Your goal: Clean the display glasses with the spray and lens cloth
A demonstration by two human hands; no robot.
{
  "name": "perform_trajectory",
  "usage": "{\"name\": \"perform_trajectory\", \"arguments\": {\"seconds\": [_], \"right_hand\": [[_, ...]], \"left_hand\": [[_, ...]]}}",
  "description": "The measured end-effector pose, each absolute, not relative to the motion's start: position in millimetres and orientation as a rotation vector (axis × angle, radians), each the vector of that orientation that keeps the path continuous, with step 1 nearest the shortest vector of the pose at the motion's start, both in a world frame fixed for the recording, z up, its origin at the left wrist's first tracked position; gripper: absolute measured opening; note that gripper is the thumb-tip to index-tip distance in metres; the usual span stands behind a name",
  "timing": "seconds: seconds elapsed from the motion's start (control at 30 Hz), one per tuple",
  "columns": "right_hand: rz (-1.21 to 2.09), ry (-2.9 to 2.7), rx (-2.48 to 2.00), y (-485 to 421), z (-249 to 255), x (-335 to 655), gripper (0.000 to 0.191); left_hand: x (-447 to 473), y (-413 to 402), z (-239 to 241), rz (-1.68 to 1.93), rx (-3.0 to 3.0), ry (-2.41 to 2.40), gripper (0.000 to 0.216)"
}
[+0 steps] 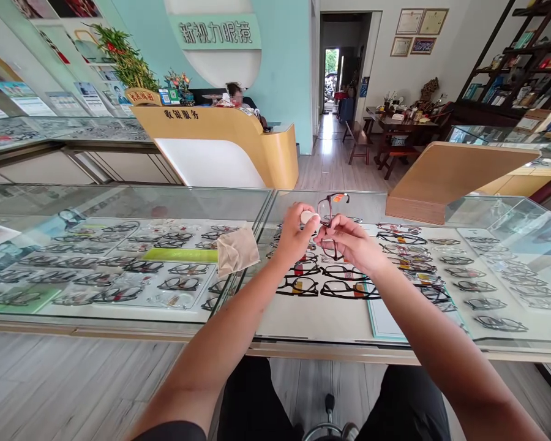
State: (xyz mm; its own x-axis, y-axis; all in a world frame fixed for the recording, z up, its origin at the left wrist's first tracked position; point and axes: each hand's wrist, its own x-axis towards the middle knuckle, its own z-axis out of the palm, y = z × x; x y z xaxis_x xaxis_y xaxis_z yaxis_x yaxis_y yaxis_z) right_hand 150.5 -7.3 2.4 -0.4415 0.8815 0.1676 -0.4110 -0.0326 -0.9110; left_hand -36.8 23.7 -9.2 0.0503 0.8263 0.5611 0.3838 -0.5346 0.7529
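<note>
Above the glass counter, my right hand [349, 237] is closed on a pair of dark-reddish eyeglasses [324, 212] turned on end, one lens above the fingers and the other below. An orange sticker shows near the top of the frame. Close against the glasses, my left hand [296, 231] is closed around a small white rounded object [307, 217]; its kind is unclear, and the fingers hide most of it. A crumpled beige cloth [237, 250] lies on the counter to the left of my hands.
Rows of eyeglasses [349, 289] lie inside the glass display counter [303, 352] beneath my hands. A brown board [459, 174] stands tilted on its right part. Beyond are a wooden reception desk [239, 131] with a person behind it, and a dark table [406, 119].
</note>
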Motion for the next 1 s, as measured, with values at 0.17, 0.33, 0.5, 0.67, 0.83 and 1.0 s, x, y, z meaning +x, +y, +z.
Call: {"name": "perform_trajectory", "arguments": {"seconds": [0.17,0.33,0.5,0.67,0.83,1.0], "right_hand": [[1.684,-1.15,-0.49,-3,0,152,0.028],[1.677,-0.966,-0.414,7,-1,155,0.025],[1.674,-0.933,-0.368,9,-1,156,0.02],[1.664,-0.941,-0.36,9,-2,155,0.017],[1.709,-0.877,-0.39,10,-1,156,0.023],[1.738,-0.85,-0.372,11,0,159,0.025]], "left_hand": [[-39,29,-12,1.488,1.766,1.146,0.041],[-39,26,-10,1.454,1.878,1.153,0.041],[-33,11,-6,1.388,2.289,1.191,0.03],[-35,17,-11,1.37,2.2,1.15,0.031],[-58,55,-20,1.525,1.413,1.112,0.04],[-111,97,-25,1.675,1.255,1.467,0.032]]}}
